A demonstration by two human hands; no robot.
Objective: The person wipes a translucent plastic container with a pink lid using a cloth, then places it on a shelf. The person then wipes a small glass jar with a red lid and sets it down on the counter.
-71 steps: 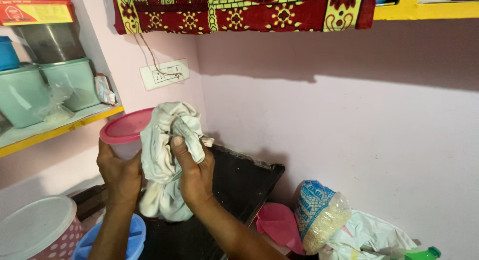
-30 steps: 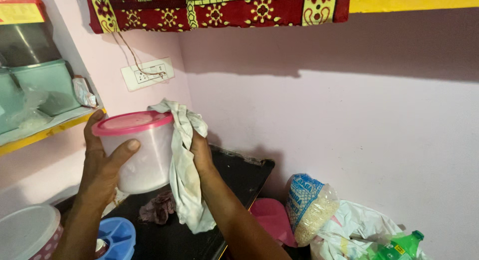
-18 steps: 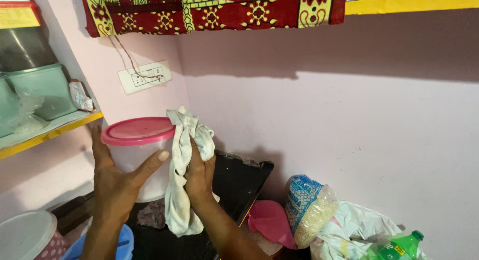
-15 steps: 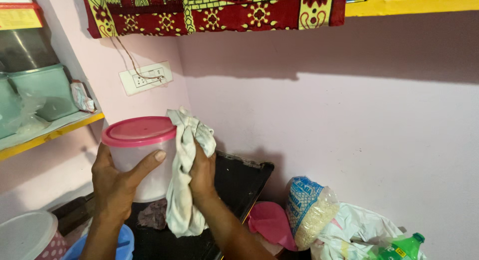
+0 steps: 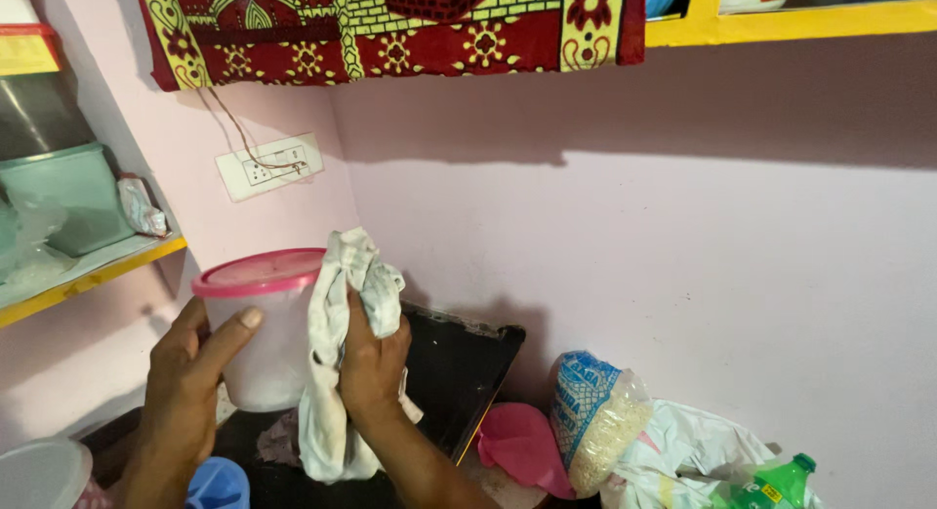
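My left hand [image 5: 190,382] grips a translucent white plastic container [image 5: 265,358] with a pink lid [image 5: 259,272], held upright in front of me. My right hand [image 5: 373,363] presses a crumpled white cloth [image 5: 342,363] against the container's right side. The cloth hangs down below my wrist. Both hands are above a black counter [image 5: 459,367] in the corner of pink walls.
A pink lid [image 5: 522,446], a bag of grains [image 5: 595,421], white plastic bags [image 5: 683,450] and a green bottle [image 5: 771,485] lie at the lower right. A yellow-edged shelf [image 5: 88,275] with green tubs stands at the left. A wall socket [image 5: 268,165] and a red patterned cloth hang above.
The container and cloth have dropped a little lower in view, and my right hand has slid the cloth along the container's right side. My left hand keeps its hold.
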